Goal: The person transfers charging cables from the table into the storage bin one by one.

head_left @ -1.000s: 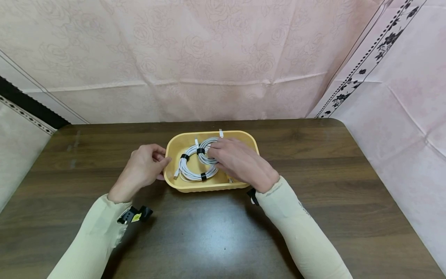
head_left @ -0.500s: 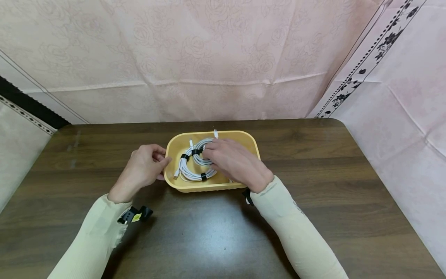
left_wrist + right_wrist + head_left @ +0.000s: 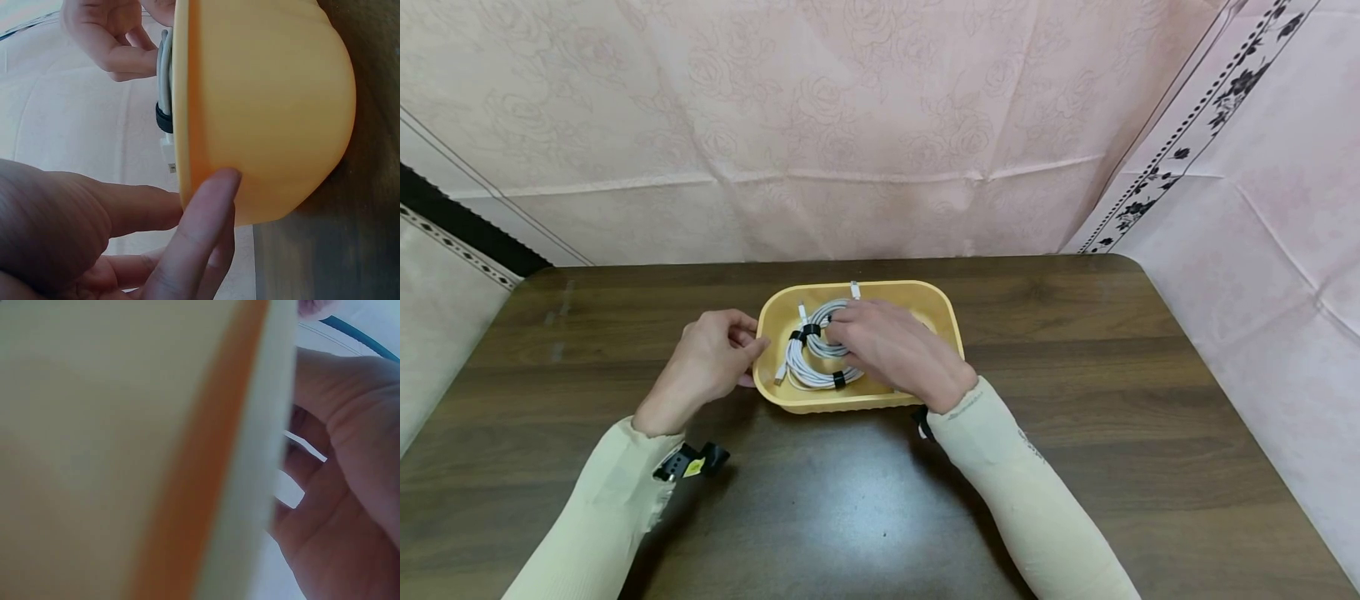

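Observation:
A yellow oval tray [image 3: 936,304] stands on the dark wooden table [image 3: 1075,350]. Inside it lie coiled white cables [image 3: 808,367] bound with black ties. My right hand [image 3: 887,342] reaches into the tray and its curled fingers hold one coil [image 3: 827,321] at the upper middle. My left hand [image 3: 711,358] holds the tray's left rim, thumb over the edge and fingers on the outer wall [image 3: 269,112]. In the left wrist view a cable and black tie [image 3: 164,94] show above the rim. The right wrist view is filled by the blurred tray wall [image 3: 125,450] and my palm [image 3: 340,487].
Pink flowered cloth [image 3: 850,125] hangs behind the table and along the right side. The table's rounded far right corner [image 3: 1131,262] lies beyond the tray. Bare wood [image 3: 865,500] stretches between my forearms.
My right hand has moved left inside the tray, taking the upper coil and its connector ends with it. The left hand has stayed on the rim.

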Available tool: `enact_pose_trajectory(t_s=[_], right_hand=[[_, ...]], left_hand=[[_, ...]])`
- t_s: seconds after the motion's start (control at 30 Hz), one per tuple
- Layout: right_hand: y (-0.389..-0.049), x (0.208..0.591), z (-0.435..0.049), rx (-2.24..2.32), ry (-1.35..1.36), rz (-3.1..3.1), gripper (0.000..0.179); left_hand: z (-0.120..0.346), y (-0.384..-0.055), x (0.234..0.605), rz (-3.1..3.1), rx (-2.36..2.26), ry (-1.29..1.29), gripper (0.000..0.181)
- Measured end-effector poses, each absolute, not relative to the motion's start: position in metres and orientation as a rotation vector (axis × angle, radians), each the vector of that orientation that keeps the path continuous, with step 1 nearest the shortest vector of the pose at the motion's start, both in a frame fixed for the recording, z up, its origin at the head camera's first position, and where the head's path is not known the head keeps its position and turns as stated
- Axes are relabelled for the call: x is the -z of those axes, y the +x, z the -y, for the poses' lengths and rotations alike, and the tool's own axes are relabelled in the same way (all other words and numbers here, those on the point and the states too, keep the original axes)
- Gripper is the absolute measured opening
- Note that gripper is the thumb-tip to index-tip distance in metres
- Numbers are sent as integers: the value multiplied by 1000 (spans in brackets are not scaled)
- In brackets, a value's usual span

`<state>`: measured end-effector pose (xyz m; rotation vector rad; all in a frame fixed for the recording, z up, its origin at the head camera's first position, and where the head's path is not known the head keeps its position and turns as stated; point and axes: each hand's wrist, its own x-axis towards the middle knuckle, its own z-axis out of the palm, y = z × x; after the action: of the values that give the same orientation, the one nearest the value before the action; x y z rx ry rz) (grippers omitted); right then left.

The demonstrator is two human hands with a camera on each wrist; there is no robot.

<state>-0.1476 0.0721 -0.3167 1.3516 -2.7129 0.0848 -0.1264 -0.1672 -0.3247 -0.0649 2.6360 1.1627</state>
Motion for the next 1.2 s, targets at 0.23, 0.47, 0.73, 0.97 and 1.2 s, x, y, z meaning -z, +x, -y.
enact_pose_trajectory(t_s=[0.23, 0.47, 0.73, 0.97, 1.2], right_hand=[[-149, 320, -68, -109, 1362, 2723, 11], [-150, 323, -65, -91, 1368, 2737, 11], [-151, 326, -63, -116, 1368, 2734, 15], [-152, 327, -61, -131, 1376, 2731, 15], [-153, 330, -62, -127, 1367, 2740, 16]], left_hand=[[167, -127, 325, -2636, -1179, -58, 32], [167, -127, 326, -2637, -1171, -58, 32], [167, -127, 325, -2647, -1182, -39, 33], [167, -127, 326, -2650, -1195, -35, 32], [167, -126, 326, -2663, -1187, -23, 33]])
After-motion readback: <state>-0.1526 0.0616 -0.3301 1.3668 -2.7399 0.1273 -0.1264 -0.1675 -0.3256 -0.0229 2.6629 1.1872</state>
